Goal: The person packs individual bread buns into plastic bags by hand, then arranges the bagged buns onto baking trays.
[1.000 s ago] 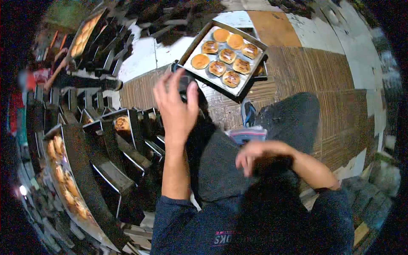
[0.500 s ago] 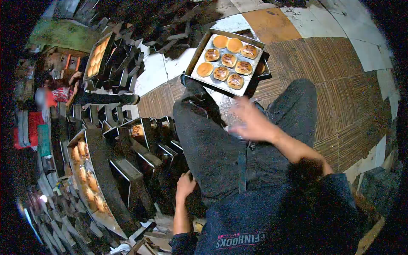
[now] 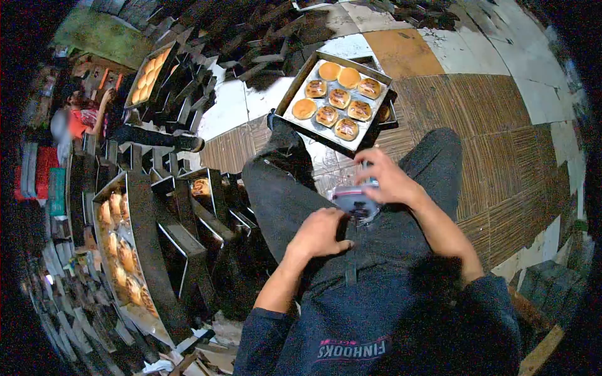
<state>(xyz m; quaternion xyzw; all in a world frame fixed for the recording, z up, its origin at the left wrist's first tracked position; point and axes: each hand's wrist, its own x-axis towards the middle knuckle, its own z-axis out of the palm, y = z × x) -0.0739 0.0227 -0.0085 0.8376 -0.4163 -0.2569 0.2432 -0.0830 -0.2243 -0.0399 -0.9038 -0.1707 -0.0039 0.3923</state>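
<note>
In my lap lies a clear, shiny plastic packet with dark printed marks [image 3: 353, 199], perhaps a stack of wrappers. My right hand [image 3: 390, 182] has curled fingers at its right side, with bluish plastic between fingers and thumb. Just left of the packet is my left hand [image 3: 318, 235], palm down, thumb held apart and fingertips partly hidden. Beyond my knees, a dark square tray [image 3: 300, 88] lined with pale paper holds several round buns [image 3: 339, 98]. Most of these have brown patterned tops or glossy wrapping; a few look plain.
Another tray with a bun [image 3: 384, 113] sits partly under the first. At left are a long tray of glossy breads [image 3: 123, 254] and stacked dark pans [image 3: 185, 250]. A co-worker in red [image 3: 84, 122] sits far left near a tray of pale buns [image 3: 148, 78].
My left hand has come up from beside my left thigh into my lap, by the plastic. My right hand, blurred before, is now further right and steadier.
</note>
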